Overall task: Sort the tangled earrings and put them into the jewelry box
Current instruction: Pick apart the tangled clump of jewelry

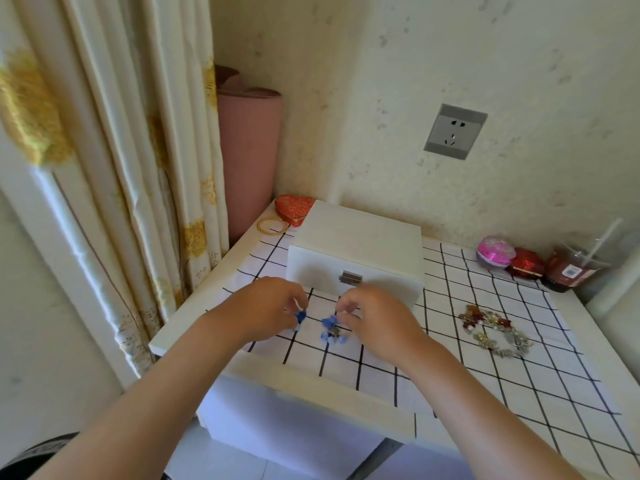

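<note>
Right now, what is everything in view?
jewelry box: 1, white, back centre
blue earrings: 2 clumps, blue, in hands
mixed earrings: 1 heap, multicoloured, cloth right
cloth: 1, white checked, on table
table: 1, white
heart box: 1, red, back left
bangle: 1, gold, beside heart box
ball: 1, pink, back right
red case: 1, red, beside ball
cup: 1, dark red, right
socket: 1, grey, wall
roll: 1, pink, left corner
curtain: 1, cream, left
left hand: 1, pinching blue earrings
right hand: 1, pinching blue earrings
</note>
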A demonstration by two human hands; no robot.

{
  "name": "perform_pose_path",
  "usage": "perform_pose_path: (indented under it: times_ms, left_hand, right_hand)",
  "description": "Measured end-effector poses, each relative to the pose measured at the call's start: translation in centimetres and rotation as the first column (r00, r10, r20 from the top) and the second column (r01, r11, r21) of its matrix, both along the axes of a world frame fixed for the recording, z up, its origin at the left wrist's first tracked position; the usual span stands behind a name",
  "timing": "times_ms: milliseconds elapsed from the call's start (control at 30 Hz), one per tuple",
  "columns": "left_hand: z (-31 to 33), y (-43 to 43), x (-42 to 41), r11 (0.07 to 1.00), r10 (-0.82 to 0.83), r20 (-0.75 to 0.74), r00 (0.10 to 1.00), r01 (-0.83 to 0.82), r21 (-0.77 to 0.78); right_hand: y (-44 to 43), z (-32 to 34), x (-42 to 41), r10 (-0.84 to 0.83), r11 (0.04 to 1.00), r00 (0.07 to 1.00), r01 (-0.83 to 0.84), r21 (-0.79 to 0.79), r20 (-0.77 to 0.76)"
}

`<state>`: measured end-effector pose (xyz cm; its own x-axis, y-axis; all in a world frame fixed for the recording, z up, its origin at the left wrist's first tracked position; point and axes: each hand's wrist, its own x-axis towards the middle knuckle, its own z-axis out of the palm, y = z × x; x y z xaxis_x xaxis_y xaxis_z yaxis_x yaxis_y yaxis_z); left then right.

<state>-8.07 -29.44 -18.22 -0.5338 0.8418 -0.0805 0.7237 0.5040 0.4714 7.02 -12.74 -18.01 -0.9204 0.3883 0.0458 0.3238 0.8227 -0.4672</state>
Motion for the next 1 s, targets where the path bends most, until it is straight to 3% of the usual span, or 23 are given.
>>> perform_pose_path:
  times_ms: [167, 333, 467, 667, 867, 1000]
  left_hand:
    - [-0.4, 0.4, 0.7, 0.998, -0.026, -0.078, 0.997, 0.022, -0.056]
    - [0.3, -0.3, -0.3, 0.997, 0.012, -0.081, 0.997, -0.018, -0.071]
    - [0.1, -0.6, -0.5, 0.999, 0.039, -0.019, 0.999, -0.04, -0.036]
    - [-0.1, 0.0, -0.1, 0.999, 0.023, -0.108, 0.994, -0.028, -0.044]
    - [1.5, -0.8, -1.3, 0.981, 0.014, -0.04, 0.999, -0.022, -0.191]
    - [1.6, -1.6, -1.5, 0.983, 0.032, 0.004, 0.999, -0.031, -0.184]
  right_hand:
    - [-0.5, -0.5, 0.6, 0.107, 0.993, 0.988, -0.1, -0.067, 0.108]
    - [-2.5, -1.8, -0.8, 0.079, 0.997, 0.997, -0.079, -0.026, -0.006]
    - [-3.5, -2.1, -2.0, 0.053, 0.998, 0.999, -0.053, -0.036, -0.004]
    - [-3.9, -2.5, -2.4, 0.045, 0.999, 0.999, -0.045, -0.012, -0.002]
    - [-4.7, -2.7, -2.8, 0.083, 0.996, 0.996, -0.083, -0.014, -0.012]
    - [-5.2, -2.4, -3.2, 0.084, 0.995, 0.996, -0.085, -0.057, -0.029]
